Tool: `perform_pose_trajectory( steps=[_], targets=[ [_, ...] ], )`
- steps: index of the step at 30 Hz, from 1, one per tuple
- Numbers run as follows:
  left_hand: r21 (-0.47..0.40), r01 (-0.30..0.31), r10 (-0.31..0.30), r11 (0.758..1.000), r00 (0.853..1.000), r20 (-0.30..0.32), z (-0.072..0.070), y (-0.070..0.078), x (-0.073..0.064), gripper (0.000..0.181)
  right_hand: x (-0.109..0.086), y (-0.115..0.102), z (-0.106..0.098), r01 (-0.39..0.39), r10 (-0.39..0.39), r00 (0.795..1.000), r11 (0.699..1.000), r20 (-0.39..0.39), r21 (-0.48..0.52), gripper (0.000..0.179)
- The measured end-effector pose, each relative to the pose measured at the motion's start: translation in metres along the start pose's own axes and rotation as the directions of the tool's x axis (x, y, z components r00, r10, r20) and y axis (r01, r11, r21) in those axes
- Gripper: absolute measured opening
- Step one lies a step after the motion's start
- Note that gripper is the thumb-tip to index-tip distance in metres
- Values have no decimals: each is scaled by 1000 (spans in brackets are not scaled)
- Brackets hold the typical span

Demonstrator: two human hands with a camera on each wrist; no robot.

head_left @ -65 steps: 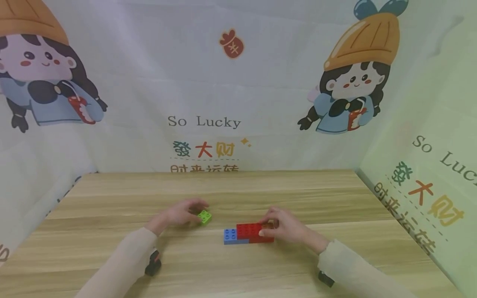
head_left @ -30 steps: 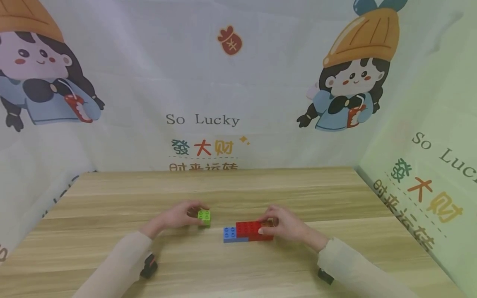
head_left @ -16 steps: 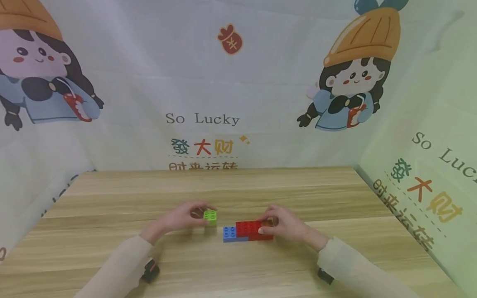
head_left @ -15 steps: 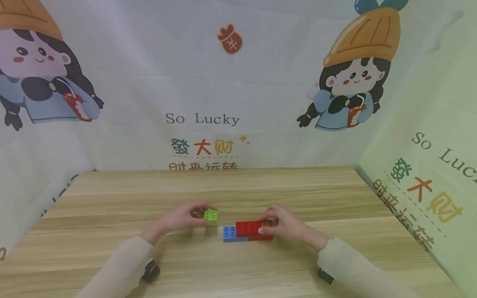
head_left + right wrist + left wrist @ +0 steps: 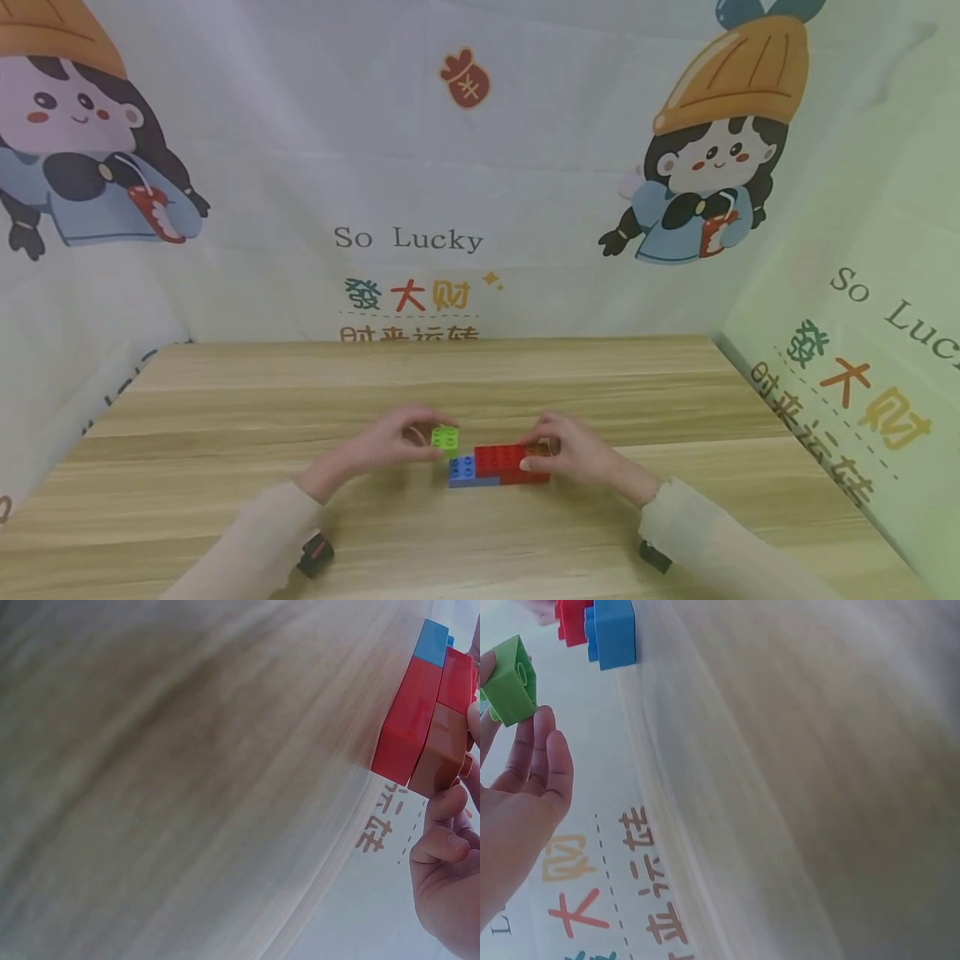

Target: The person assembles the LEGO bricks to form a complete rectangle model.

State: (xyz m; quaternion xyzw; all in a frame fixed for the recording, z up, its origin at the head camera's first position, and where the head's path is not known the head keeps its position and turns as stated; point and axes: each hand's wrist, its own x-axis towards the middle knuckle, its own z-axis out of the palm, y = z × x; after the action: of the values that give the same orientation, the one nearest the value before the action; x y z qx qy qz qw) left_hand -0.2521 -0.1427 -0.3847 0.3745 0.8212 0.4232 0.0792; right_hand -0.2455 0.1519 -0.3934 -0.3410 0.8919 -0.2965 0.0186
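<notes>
Thumb and fingers of my left hand pinch a small lime-green toy building brick. The left wrist view shows its hollow underside, held off the table. In the head view it overlaps the back left corner of a blue brick, whose studs are bare at the stack's left end. Beside the blue one in the bottom layer lies a red brick. On top sit another red brick and a brown brick. My right hand grips the stack's right end around the brown brick, partly covering it.
The stack stands on a wood-grain table. Behind it and at both sides hangs a pale printed cloth with cartoon figures and lettering. Black wrist cameras sit under both sleeves.
My left hand has picked up the green brick, turned it and carried it rightward to the blue end of the stack. The right hand and the stack stay in place.
</notes>
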Motion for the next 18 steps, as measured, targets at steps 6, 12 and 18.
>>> perform_pose_trajectory(
  steps=[6,12,18],
  targets=[
    [10,-7,7,1000,1000,-15,7,3,3,42,0,0,0,-15,15,1000,1000,4,5,34],
    [28,-6,6,1000,1000,-7,14,4,7,43,0,1,0,7,-7,1000,1000,-4,15,33],
    [65,20,-20,998,1000,7,20,5,10,42,0,2,1,18,-17,1000,999,-9,30,31]
  ],
)
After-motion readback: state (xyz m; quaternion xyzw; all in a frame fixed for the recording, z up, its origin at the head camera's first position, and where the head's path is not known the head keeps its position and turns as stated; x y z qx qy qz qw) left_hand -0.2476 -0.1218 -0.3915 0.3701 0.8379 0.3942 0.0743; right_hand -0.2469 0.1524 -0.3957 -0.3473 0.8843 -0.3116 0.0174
